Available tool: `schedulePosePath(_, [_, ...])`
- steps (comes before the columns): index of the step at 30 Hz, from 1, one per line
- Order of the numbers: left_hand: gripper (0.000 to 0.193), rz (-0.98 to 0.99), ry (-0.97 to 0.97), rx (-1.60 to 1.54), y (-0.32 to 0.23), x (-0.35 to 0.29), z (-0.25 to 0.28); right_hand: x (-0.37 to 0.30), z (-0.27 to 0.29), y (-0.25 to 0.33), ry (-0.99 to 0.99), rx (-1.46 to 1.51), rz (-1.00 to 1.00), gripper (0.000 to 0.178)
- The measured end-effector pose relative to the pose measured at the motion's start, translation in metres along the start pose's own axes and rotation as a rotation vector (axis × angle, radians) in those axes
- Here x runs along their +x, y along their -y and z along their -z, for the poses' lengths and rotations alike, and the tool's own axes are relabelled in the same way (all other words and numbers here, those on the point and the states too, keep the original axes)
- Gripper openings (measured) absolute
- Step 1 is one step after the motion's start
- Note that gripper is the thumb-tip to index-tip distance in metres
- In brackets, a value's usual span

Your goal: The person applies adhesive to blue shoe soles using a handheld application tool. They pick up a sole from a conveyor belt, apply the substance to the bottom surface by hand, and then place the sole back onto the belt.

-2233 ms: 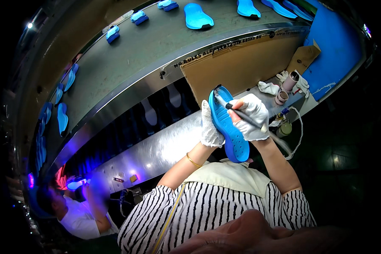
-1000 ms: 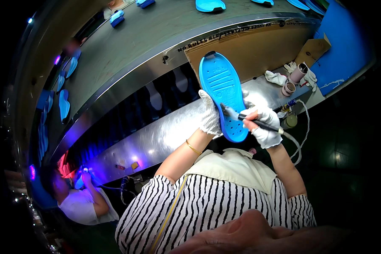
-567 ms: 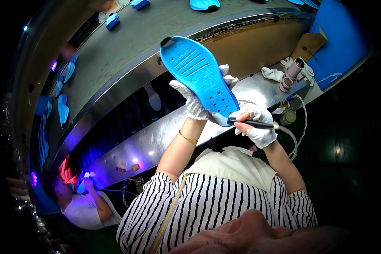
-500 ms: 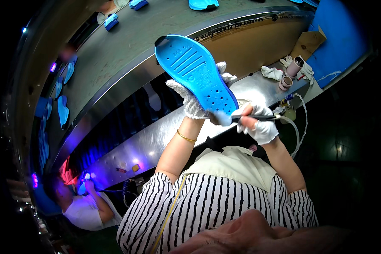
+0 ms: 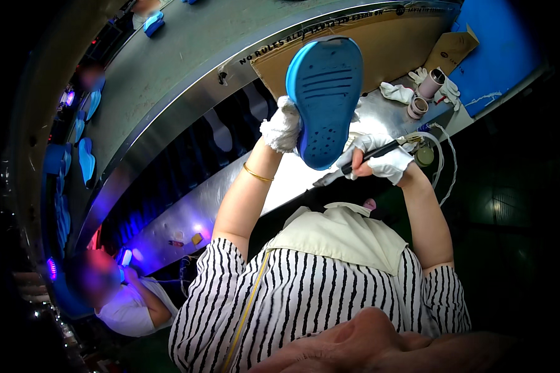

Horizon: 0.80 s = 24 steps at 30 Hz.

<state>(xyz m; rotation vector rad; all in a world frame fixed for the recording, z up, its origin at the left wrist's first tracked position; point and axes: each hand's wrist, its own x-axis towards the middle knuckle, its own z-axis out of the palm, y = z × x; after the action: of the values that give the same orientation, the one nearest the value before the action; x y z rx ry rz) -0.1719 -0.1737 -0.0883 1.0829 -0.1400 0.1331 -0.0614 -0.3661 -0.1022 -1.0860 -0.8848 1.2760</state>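
Swung round since half a second ago, the blue sole (image 5: 326,99) now points almost straight away from the person, where it leaned to the far left; its face has turned darker, and the brush (image 5: 382,150) has dropped from the sole's near end to just short of it. The left hand (image 5: 282,125), in a white glove, grasps the sole by its left edge, with a bit of glove also showing past the right edge. Wide end far and holed end near, the sole is held up in front of the bench (image 5: 221,211) and the cardboard sheet (image 5: 379,53). The right hand (image 5: 386,163), gloved with bare fingertips showing, grips the brush by its black handle, bristles slanting to the near left, apart from the sole in this view. Farther right on the bench lie a crumpled white glove (image 5: 396,92), a pink cylinder (image 5: 430,84) and a pink ring-shaped roll (image 5: 417,109). Beyond the cardboard runs a green belt (image 5: 186,62) carrying blue pieces (image 5: 86,160) along its left side. At the near left, a co-worker (image 5: 130,311) in a white top sits under violet light.
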Motion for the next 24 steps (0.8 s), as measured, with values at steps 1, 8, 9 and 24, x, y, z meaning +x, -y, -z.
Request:
schedulePosePath(1, [0.122,0.009,-0.006,0.020,0.000,0.000,0.001,-0.002,0.004,0.002,0.049,0.012,-0.009,0.010])
schedulePosePath(8, [0.089,0.144,-0.238,0.210,0.000,0.018,0.009,0.003,-0.013,0.003,-0.121,-0.555,0.447,0.015])
schedulePosePath(9, [0.086,0.197,-0.249,0.222,-0.002,0.019,0.010,0.005,-0.013,-0.002,-0.102,-0.599,0.453,0.016])
schedulePosePath(24, [0.077,0.337,-0.315,0.389,-0.012,0.022,0.000,0.004,-0.004,0.008,-0.041,-0.578,0.231,0.015])
